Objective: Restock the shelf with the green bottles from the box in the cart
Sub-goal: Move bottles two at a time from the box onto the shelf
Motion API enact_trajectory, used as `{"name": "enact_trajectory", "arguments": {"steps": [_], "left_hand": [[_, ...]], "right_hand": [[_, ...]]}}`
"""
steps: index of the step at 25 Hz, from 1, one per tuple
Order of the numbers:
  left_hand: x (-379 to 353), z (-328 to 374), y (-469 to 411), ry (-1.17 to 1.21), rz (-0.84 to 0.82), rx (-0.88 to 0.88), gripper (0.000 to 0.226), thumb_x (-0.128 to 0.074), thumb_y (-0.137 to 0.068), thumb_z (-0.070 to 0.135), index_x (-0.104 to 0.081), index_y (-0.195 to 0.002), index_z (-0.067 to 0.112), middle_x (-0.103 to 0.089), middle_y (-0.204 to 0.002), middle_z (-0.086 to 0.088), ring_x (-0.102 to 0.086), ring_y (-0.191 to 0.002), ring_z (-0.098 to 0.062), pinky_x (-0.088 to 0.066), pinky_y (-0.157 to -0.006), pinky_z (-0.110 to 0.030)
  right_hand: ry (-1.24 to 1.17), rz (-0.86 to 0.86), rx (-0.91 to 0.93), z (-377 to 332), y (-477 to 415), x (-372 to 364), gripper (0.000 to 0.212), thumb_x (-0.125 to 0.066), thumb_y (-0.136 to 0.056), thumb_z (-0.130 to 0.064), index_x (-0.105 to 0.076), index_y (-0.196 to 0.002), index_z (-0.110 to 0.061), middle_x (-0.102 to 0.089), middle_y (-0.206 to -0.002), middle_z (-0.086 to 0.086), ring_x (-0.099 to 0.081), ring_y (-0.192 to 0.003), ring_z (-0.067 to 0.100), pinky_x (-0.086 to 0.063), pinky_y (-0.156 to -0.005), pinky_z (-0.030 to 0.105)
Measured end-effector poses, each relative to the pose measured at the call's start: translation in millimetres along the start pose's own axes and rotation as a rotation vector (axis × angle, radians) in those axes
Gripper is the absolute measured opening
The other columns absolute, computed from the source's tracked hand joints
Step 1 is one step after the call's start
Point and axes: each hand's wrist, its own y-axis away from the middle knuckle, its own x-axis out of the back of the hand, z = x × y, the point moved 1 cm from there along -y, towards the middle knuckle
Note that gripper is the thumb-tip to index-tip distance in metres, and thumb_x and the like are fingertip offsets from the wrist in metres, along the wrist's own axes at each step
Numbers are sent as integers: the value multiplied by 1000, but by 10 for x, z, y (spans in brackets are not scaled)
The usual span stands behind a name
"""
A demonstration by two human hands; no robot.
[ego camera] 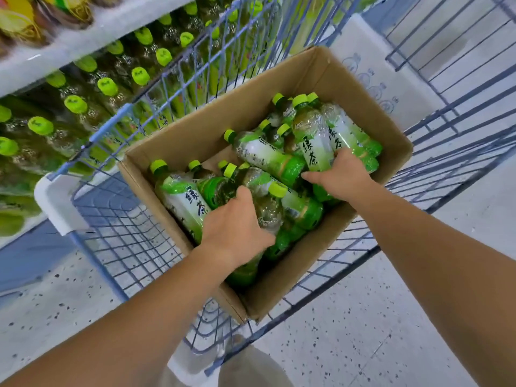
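Note:
An open cardboard box [329, 79] sits in a blue wire cart [134, 247] and holds several green tea bottles with lime caps, lying jumbled. My left hand [237, 227] is closed around the base of a bottle [181, 199] at the box's near left side. My right hand [340, 174] grips the bottom ends of bottles [315, 141] in the far right cluster. On the left, the shelf [83, 43] carries rows of matching green bottles [75, 104] standing upright.
The cart's white corner bumper [55, 202] stands close to the shelf. A white carton [371, 71] lies beyond the box inside the cart. Speckled light floor [363, 331] surrounds the cart. Other yellow-labelled products [25, 18] fill the upper shelf.

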Motion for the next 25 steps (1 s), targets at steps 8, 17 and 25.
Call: {"name": "enact_trajectory", "arguments": {"steps": [8, 17, 25], "left_hand": [[-17, -122, -94, 709, -90, -39, 75, -90, -50, 58, -46, -110, 45, -61, -112, 17, -64, -96, -1, -56, -78, -26], [417, -3, 22, 1287, -139, 21, 72, -95, -60, 30, -57, -121, 39, -76, -110, 4, -73, -100, -18, -60, -80, -36], [1221, -412, 319, 1189, -43, 51, 65, -92, -62, 10, -60, -117, 22, -77, -98, -8, -75, -88, -27, -62, -68, -42]], "right_hand": [[-224, 18, -78, 42, 122, -24, 73, -81, -67, -34, -58, -120, 10, -64, -106, 29, -66, -94, 34, -58, -66, 51], [-640, -185, -52, -176, 717, 40, 37, -74, -67, -19, -70, -102, -11, -76, -88, 9, -74, -80, 27, -63, -72, 48], [-599, -179, 132, -869, 1177, -1, 38, -69, -63, -31, -65, -101, -28, -75, -84, -3, -72, -72, 13, -60, -64, 36]]}}
